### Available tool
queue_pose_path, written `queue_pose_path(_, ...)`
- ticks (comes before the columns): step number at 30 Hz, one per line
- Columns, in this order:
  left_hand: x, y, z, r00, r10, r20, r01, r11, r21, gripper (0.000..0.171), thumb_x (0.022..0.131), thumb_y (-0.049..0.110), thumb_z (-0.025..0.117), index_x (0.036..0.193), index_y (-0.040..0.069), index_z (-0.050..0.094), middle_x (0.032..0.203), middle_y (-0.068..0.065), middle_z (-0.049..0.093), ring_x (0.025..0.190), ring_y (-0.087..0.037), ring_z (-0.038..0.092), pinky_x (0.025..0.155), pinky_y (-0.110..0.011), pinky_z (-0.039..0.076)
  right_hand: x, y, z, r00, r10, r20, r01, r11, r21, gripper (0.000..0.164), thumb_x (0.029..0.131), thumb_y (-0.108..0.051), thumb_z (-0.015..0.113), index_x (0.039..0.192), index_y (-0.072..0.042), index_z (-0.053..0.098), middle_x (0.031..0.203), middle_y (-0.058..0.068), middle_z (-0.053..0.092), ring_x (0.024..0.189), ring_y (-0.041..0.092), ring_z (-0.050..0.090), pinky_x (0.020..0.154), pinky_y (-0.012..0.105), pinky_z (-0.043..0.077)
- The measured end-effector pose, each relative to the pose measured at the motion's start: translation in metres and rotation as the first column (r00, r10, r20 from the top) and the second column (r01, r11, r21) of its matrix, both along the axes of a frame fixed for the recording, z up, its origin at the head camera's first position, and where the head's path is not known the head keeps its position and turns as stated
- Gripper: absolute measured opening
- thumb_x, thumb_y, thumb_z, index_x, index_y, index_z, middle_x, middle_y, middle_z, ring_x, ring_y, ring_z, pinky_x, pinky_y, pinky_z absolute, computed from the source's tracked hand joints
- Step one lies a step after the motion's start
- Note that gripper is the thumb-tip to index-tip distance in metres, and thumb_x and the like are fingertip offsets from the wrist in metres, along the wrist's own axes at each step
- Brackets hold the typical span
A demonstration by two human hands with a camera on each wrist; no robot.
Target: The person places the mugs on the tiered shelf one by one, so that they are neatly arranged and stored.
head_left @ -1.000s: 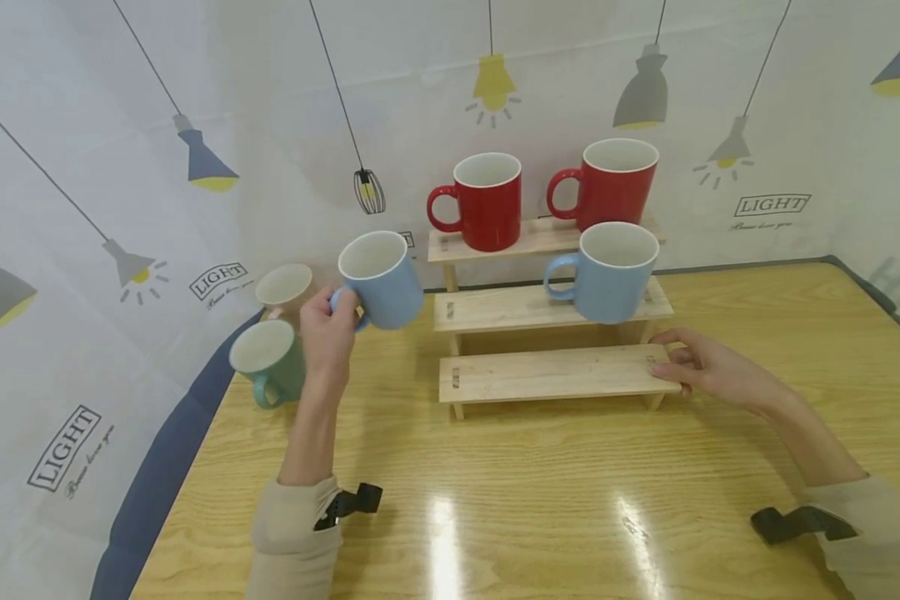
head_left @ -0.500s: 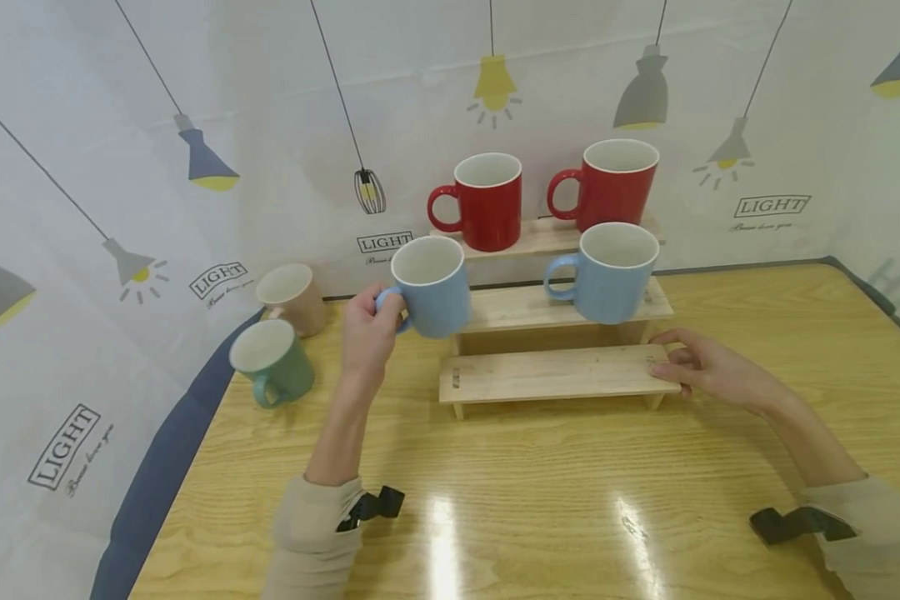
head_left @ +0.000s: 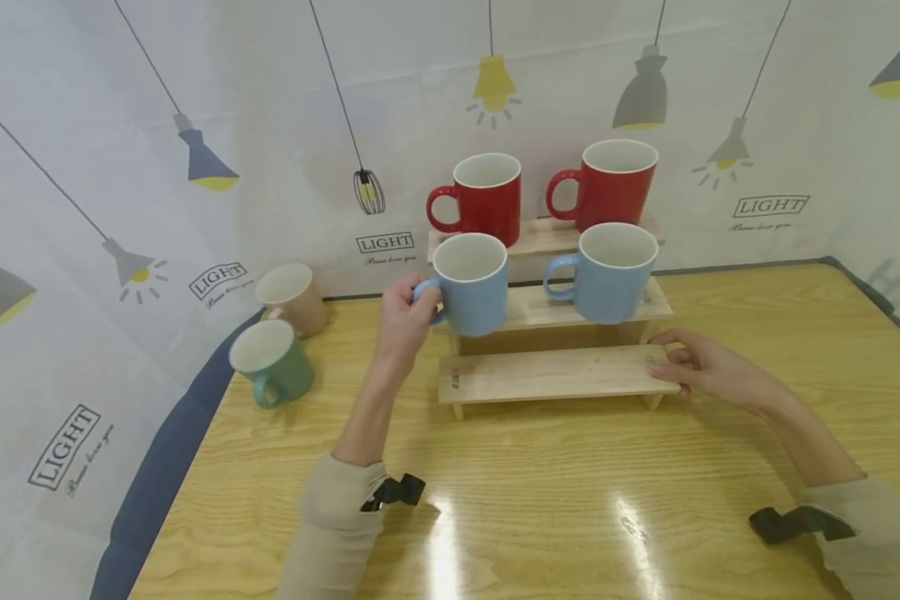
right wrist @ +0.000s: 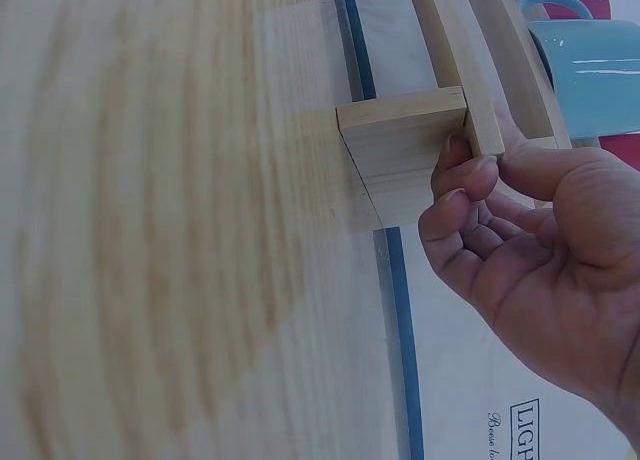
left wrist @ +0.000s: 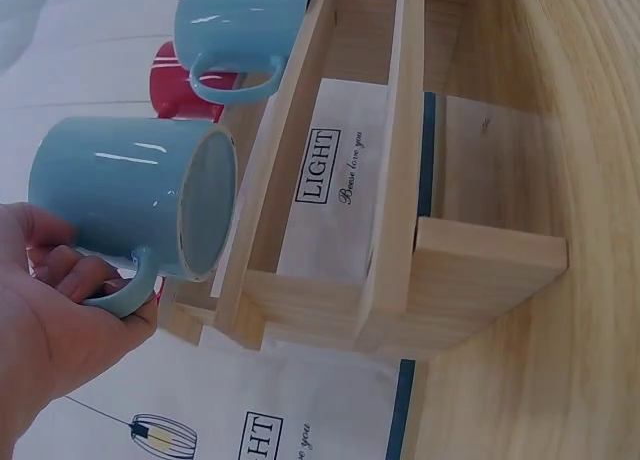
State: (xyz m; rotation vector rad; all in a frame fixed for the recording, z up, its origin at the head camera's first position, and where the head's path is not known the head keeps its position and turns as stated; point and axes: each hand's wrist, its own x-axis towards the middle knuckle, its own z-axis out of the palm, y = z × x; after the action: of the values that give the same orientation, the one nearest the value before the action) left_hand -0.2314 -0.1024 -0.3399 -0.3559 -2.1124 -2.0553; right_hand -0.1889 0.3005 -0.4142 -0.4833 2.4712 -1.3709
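A light blue mug [head_left: 474,296] hangs by its handle from my left hand [head_left: 403,325], in front of the left part of the middle step. Its bare base shows in the left wrist view, apart from the wood. My right hand [head_left: 708,371] pinches the right end of the lowest board on a three-step wooden rack [head_left: 551,375], thumb above and fingers curled below. A second blue mug [head_left: 613,283] stands on the middle step at the right. On the top step are two red mugs, one left [head_left: 495,208] and one right [head_left: 617,192], all handles pointing left.
At the table's left edge stand a green mug [head_left: 273,371] and, behind it, a beige mug [head_left: 296,304]. A white cloth backdrop [head_left: 270,125] with printed lamps rises behind and beside the wooden table [head_left: 525,500].
My left hand has carried the blue mug rightward, from beside the rack to in front of the middle step's left end. The right hand has kept its hold on the lowest board.
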Motion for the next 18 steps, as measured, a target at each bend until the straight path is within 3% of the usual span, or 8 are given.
queue_pose_path(6,-0.010,0.008,-0.002,1.000,-0.027,0.010,0.027,1.000,0.000,0.024,0.085,0.003,0.049,0.065,0.013,0.042,0.053,0.006,0.032,0.050,-0.010,0.029,0.053,-0.024,0.027,-0.001,0.000,0.000,1.000,0.003,-0.002,-0.003,1.000,0.000,0.047,0.101,-0.014,0.060,0.137,0.008,0.039,0.078,0.006,0.058,0.067,0.021,0.057,0.061,0.034,0.051)
queue_pose_path(18,-0.028,0.013,-0.013,0.994,-0.113,-0.003,0.113,0.994,0.007,0.024,0.084,0.001,0.049,0.065,0.013,0.040,0.055,0.005,0.032,0.052,-0.011,0.030,0.056,-0.025,0.027,-0.001,0.000,-0.001,1.000,0.007,-0.019,-0.007,1.000,-0.007,0.045,0.102,-0.011,0.059,0.137,0.008,0.039,0.077,0.004,0.058,0.065,0.021,0.057,0.060,0.034,0.050)
